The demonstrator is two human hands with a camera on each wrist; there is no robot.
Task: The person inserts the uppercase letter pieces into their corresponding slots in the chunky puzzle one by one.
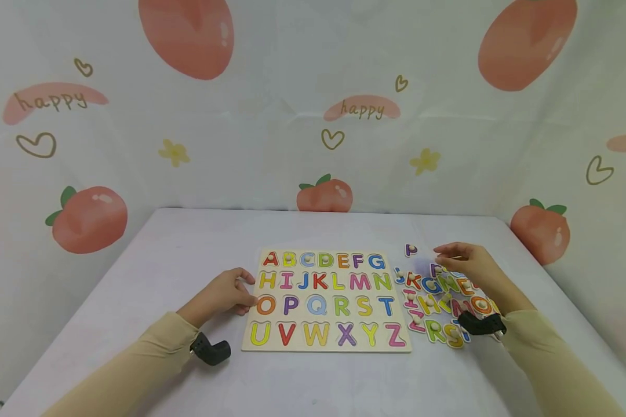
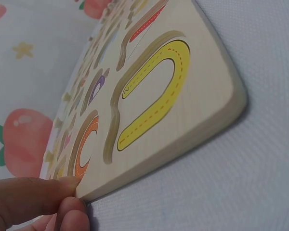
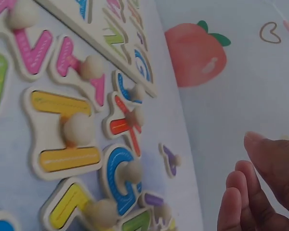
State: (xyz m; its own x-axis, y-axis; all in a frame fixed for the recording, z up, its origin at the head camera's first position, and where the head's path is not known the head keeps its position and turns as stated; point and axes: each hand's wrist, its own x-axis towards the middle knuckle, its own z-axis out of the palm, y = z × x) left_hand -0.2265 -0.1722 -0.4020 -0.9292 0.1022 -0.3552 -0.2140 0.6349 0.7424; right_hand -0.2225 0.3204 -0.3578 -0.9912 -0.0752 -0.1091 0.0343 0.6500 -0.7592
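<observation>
A wooden alphabet puzzle board [image 1: 247, 346] lies flat on the table. My left hand [image 1: 224, 296] grips its left edge beside the orange O; in the left wrist view the thumb [image 2: 70, 184] presses on top with fingers curled at the side. Knobbed letters A [image 1: 270, 259] to D [image 1: 326, 260] sit in the top row. My right hand [image 1: 466, 263] hovers over loose letter pieces at the right, its fingers slightly bent and holding nothing. A purple P [image 1: 411, 250] lies apart near those fingertips. Another purple letter [image 1: 436, 270] sits just below the hand.
Loose knobbed letters crowd the table right of the board, including a green R [image 1: 435, 331], a yellow S [image 1: 454, 335] and an orange O [image 1: 481, 305]. Some overlap, and the right forearm hides part of the pile. A printed cloth backdrop [image 1: 271, 150] rises behind the table.
</observation>
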